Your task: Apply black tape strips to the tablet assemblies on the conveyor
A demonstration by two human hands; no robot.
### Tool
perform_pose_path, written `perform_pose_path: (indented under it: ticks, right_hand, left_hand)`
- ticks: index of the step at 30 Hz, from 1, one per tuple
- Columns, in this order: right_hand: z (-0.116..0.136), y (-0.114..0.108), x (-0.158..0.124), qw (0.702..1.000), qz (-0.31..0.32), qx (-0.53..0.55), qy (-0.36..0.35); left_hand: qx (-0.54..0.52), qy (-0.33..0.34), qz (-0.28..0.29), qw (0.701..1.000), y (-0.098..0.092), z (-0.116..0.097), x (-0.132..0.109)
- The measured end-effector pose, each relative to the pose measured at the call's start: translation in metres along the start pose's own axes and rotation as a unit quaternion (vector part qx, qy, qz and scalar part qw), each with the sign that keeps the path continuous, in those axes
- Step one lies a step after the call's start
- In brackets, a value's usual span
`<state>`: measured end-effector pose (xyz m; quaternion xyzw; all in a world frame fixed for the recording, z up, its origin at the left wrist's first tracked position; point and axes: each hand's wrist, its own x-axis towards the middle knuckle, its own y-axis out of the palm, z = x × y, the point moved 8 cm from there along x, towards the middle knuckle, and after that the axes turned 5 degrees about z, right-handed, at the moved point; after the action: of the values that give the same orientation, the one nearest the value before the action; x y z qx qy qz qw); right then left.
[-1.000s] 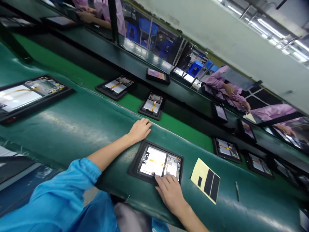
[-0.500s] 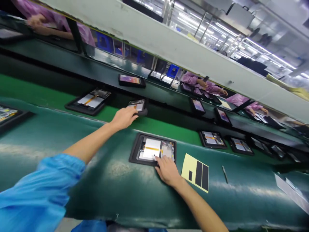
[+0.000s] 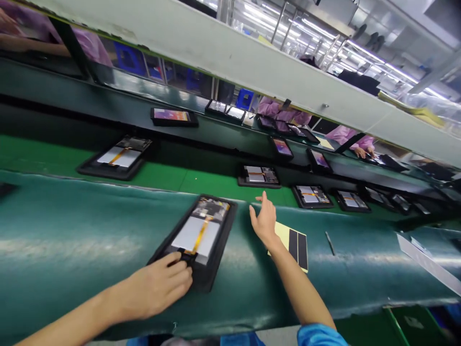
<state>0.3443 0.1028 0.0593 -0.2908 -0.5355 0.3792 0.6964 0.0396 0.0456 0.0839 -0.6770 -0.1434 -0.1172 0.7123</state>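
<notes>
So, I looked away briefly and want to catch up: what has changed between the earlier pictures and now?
The left hand has drawn an opened tablet off the green belt toward the person and touches its near end. The right hand has let go of the other tablet, which appears to have gone forward onto the belt. The yellow sheet and pen-like tool stayed on the bench.

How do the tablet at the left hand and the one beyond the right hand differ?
The near tablet lies on the dark green bench; the far tablet lies on the bright green strip. The near tablet's ribbon runs forward; the far tablet's runs sideways. Both show pale panels and orange ribbons.
</notes>
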Motion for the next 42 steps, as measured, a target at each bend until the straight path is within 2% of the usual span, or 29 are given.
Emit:
perform_pose_path:
  ticks: [1,3,5,8,10,12,14,15,19,23,29,35,42]
  right_hand:
    - [0.003,-0.005,-0.004,1.0,-0.002,0.015,-0.006]
    - [0.012,-0.013,-0.011,0.998,0.002,0.048,-0.03]
    - [0.024,-0.018,-0.019,0.995,0.015,0.082,-0.061]
    - [0.05,-0.017,-0.033,0.985,0.058,0.126,-0.104]
    - [0.072,-0.011,-0.042,0.974,0.098,0.151,-0.137]
    - [0.095,-0.004,-0.049,0.961,0.127,0.17,-0.175]
    - [0.118,0.003,-0.052,0.948,0.147,0.187,-0.212]
    - [0.129,0.006,-0.053,0.942,0.154,0.194,-0.227]
    - [0.162,0.017,-0.054,0.92,0.173,0.215,-0.279]
    - [0.176,0.027,-0.066,0.904,0.205,0.204,-0.313]
    - [0.179,0.035,-0.098,0.887,0.212,0.13,-0.388]
    - [0.167,0.041,-0.106,0.908,0.204,0.064,-0.36]
    - [0.166,0.042,-0.108,0.909,0.201,0.055,-0.361]
  left_hand:
    - [0.009,0.011,0.018,1.0,0.008,-0.008,-0.007]
    - [0.027,0.002,0.048,0.998,0.024,-0.006,-0.027]
    - [0.037,-0.051,0.073,0.995,0.037,0.015,-0.053]
    - [0.039,-0.207,0.075,0.975,0.041,0.06,-0.093]
    - [0.022,-0.332,0.045,0.942,0.037,0.084,-0.112]
    - [-0.013,-0.451,0.023,0.892,0.037,0.099,-0.123]
    - [-0.053,-0.531,0.02,0.846,0.044,0.104,-0.124]
    - [-0.07,-0.545,0.026,0.835,0.05,0.104,-0.119]
    - [-0.094,-0.527,0.028,0.844,0.067,0.095,-0.093]
    - [-0.105,-0.504,0.022,0.857,0.077,0.078,-0.075]
    - [-0.116,-0.501,0.017,0.858,0.075,0.063,-0.058]
    - [-0.109,-0.528,0.025,0.842,0.066,0.066,-0.046]
    - [-0.084,-0.53,0.069,0.841,0.065,0.069,-0.025]
